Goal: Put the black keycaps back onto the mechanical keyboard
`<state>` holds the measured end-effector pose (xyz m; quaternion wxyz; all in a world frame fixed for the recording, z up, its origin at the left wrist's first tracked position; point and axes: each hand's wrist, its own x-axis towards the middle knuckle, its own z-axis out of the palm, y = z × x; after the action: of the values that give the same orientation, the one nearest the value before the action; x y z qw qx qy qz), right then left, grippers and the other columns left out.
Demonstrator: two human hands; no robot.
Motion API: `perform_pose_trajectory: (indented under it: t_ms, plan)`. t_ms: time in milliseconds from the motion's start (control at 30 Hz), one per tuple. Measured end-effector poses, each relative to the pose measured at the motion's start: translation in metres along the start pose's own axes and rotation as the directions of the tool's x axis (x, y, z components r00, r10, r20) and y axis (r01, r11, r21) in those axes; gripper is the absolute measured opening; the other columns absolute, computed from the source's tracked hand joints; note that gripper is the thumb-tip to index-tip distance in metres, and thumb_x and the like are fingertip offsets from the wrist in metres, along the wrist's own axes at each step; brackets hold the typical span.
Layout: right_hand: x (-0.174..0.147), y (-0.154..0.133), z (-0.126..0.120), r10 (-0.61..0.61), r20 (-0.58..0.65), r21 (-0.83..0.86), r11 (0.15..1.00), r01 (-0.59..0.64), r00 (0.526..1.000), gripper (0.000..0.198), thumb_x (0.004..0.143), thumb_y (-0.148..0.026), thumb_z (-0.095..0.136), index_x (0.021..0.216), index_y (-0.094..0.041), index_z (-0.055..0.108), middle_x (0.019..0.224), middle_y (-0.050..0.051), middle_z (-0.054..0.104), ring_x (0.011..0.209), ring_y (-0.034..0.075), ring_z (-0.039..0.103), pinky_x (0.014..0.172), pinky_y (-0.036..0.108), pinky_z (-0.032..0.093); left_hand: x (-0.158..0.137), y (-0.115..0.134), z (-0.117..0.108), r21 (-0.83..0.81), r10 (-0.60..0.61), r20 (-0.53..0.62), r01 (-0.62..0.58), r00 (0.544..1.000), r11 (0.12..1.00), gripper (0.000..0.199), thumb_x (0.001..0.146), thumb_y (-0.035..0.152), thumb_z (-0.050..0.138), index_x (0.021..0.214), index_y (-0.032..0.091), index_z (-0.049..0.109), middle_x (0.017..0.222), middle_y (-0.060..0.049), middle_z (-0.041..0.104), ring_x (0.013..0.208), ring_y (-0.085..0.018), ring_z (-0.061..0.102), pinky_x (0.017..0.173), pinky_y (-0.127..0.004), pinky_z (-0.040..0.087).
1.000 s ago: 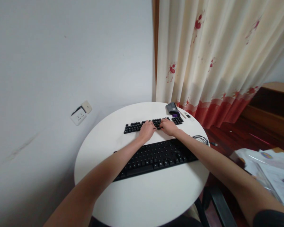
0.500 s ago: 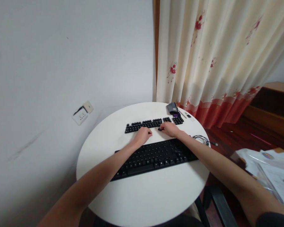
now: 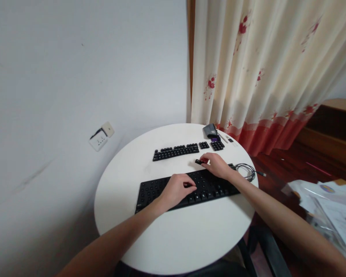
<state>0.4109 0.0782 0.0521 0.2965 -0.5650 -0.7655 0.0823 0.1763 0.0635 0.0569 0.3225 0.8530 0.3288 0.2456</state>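
A black keyboard (image 3: 154, 189) lies across the middle of the white round table. Much of its surface shows small, separate dark key positions, while larger keycaps show along the near row. My left hand (image 3: 177, 188) is over the middle of the keyboard, thumb and fingertips together; whether something small is between them is hidden. Just past the keyboard's far edge, my right hand (image 3: 216, 165) pinches a small black keycap (image 3: 198, 161) above the table. Beyond both hands, rows of loose black keycaps (image 3: 175, 152) are laid out in keyboard order.
Toward the back right are a grey pouch (image 3: 210, 131), smaller keycap blocks (image 3: 217, 146) and a white stick-like item (image 3: 223, 138). A coiled black cable (image 3: 248, 171) reaches over the table's right edge. Wall (image 3: 60, 77) and curtain (image 3: 233, 77) border the table (image 3: 173, 246).
My left hand has come back toward me, from near the keycap rows to over the keyboard. The right hand has moved slightly nearer and right, still pinching the black keycap.
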Motion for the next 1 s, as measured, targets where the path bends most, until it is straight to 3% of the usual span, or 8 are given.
perform_pose_trajectory:
  t_ms: [100, 267, 400, 700, 1000]
  plan:
    - [-0.028, -0.012, -0.004, -0.031, -0.003, 0.066, 0.997, 0.031, 1.000, 0.011, 0.084, -0.016, 0.064, 0.094, -0.018, 0.068, 0.088, 0.004, 0.069, 0.080, 0.017, 0.061, 0.073, 0.028, 0.045, -0.008, 0.002, 0.009, 0.061, 0.019, -0.016, -0.018, 1.000, 0.998, 0.003, 0.078, 0.026, 0.074, 0.079, 0.024, 0.077, 0.087, 0.000, 0.076, 0.085, -0.019, 0.066, 0.086, -0.033, 0.051]
    - [-0.063, -0.024, -0.009, -0.031, 0.002, 0.149, 0.988, 0.031, 1.000, 0.011, 0.084, -0.014, 0.064, 0.093, -0.019, 0.068, 0.089, 0.004, 0.068, 0.081, 0.018, 0.061, 0.075, 0.031, 0.047, -0.008, -0.007, 0.015, 0.031, -0.030, -0.034, 0.031, 0.999, 0.999, 0.004, 0.077, 0.029, 0.076, 0.078, 0.026, 0.078, 0.086, 0.001, 0.076, 0.084, -0.021, 0.065, 0.081, -0.034, 0.049]
    - [-0.079, -0.030, -0.011, -0.040, 0.022, 0.239, 0.970, 0.034, 0.999, 0.012, 0.086, -0.014, 0.063, 0.095, -0.020, 0.069, 0.093, 0.005, 0.068, 0.083, 0.018, 0.062, 0.075, 0.030, 0.049, -0.010, -0.011, 0.019, 0.049, 0.023, -0.057, -0.020, 0.998, 0.999, 0.004, 0.078, 0.029, 0.076, 0.076, 0.026, 0.077, 0.087, 0.002, 0.076, 0.082, -0.019, 0.064, 0.079, -0.034, 0.047]
    - [-0.085, -0.030, 0.002, -0.171, 0.083, 0.226, 0.963, 0.149, 0.982, 0.018, 0.091, -0.012, 0.056, 0.098, -0.020, 0.070, 0.099, 0.007, 0.067, 0.094, 0.019, 0.062, 0.084, 0.033, 0.051, -0.022, -0.001, 0.019, 0.287, 0.121, -0.056, -0.100, 0.991, 0.953, 0.007, 0.083, 0.031, 0.073, 0.078, 0.027, 0.076, 0.094, 0.002, 0.076, 0.089, -0.020, 0.059, 0.081, -0.039, 0.041]
    - [-0.086, -0.028, 0.005, -0.206, 0.092, 0.204, 0.961, 0.185, 0.974, 0.020, 0.091, -0.010, 0.055, 0.099, -0.020, 0.071, 0.100, 0.007, 0.067, 0.094, 0.019, 0.062, 0.085, 0.032, 0.052, -0.018, -0.011, 0.024, 0.119, 0.064, -0.121, -0.050, 0.991, 0.992, 0.008, 0.081, 0.032, 0.074, 0.077, 0.026, 0.076, 0.090, 0.001, 0.076, 0.085, -0.019, 0.061, 0.081, -0.036, 0.044]
